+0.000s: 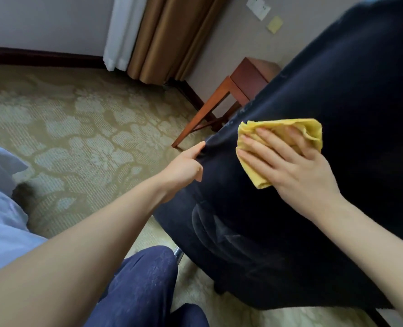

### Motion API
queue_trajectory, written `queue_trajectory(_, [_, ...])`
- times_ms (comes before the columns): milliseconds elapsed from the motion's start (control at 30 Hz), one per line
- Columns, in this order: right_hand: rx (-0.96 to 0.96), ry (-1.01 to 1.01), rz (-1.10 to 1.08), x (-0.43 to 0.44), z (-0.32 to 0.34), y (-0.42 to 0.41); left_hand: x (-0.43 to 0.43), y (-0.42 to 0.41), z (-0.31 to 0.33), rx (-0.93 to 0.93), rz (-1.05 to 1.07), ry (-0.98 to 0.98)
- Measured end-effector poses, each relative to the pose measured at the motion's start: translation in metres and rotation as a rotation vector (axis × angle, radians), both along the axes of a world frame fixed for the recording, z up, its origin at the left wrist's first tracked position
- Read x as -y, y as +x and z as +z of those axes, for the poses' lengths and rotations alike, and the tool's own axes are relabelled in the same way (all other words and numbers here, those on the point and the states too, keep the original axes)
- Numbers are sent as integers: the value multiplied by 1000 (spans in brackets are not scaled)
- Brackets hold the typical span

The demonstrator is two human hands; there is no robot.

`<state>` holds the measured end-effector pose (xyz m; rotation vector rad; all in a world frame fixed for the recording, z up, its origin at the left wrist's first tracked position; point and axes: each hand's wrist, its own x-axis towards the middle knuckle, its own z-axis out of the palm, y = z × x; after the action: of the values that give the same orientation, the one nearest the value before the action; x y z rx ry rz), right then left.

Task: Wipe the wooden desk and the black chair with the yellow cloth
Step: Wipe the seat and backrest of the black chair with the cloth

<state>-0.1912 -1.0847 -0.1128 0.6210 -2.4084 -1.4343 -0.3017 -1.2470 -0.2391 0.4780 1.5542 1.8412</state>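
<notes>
The right hand (297, 168) presses flat on the cloth (287, 126) against the chair (349, 90) while the left hand (184, 166) holds its edge, so the chair looks part wiped, and I cannot tell about the desk (245, 74).

The person wears a loose top (0, 227) of pale blue-white cloth, seen at the left edge of the view, with soft folds in it. The trousers (146, 286) are of dark blue denim with a fine woven grain. The left forearm (89, 232) and the right forearm (372, 244) are uncovered. The left hand (184, 167) and the right hand (299, 168) are bare too; the nails of the right one are short and rounded.
</notes>
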Motion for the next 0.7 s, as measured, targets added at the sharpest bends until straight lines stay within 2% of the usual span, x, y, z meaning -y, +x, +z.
queue_trajectory(167, [-224, -57, 23, 38, 47, -49, -1, 2, -4, 20, 17, 33])
queue_trajectory(367, [-473, -155, -176, 59, 25, -94, 2, -7, -8, 30, 15, 61])
queue_trajectory(433, [-504, -201, -252, 67, 11, -106, 2, -9, -11, 42, 17, 80])
queue_trajectory(500, [-477, -178, -282, 73, -8, -114, 2, -12, -14, 51, 19, 86])
queue_trajectory(700, [-167, -221, -363, 71, -75, -111, 11, -23, -17, -2, -52, 76])
